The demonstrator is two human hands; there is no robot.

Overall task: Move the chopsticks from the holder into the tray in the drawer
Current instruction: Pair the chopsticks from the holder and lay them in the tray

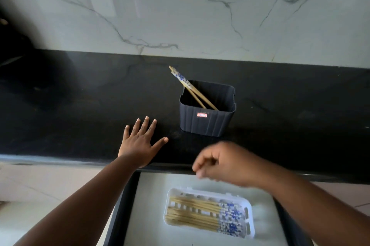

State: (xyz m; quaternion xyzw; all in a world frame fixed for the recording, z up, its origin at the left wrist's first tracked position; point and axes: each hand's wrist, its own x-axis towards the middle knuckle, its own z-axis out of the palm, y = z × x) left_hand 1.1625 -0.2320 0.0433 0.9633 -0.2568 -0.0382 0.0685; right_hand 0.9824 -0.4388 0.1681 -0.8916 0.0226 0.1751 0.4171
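Observation:
A dark ribbed square holder (pixel 206 123) stands on the black counter. Two wooden chopsticks (pixel 188 85) with blue-and-white patterned tops lean in it toward the back left. In the open drawer below lies a white slotted tray (pixel 249 205) with several matching chopsticks (pixel 196 213) laid lengthwise. My left hand (pixel 140 143) rests flat on the counter with fingers spread, left of the holder. My right hand (pixel 224 163) hovers blurred over the counter's front edge, between holder and tray, with fingers loosely curled and nothing visible in them.
The black counter (pixel 80 105) runs the full width, backed by a white marble wall (pixel 200 15). The drawer (pixel 152 195) has a pale floor and dark side walls. A dark shape sits at the far left of the counter.

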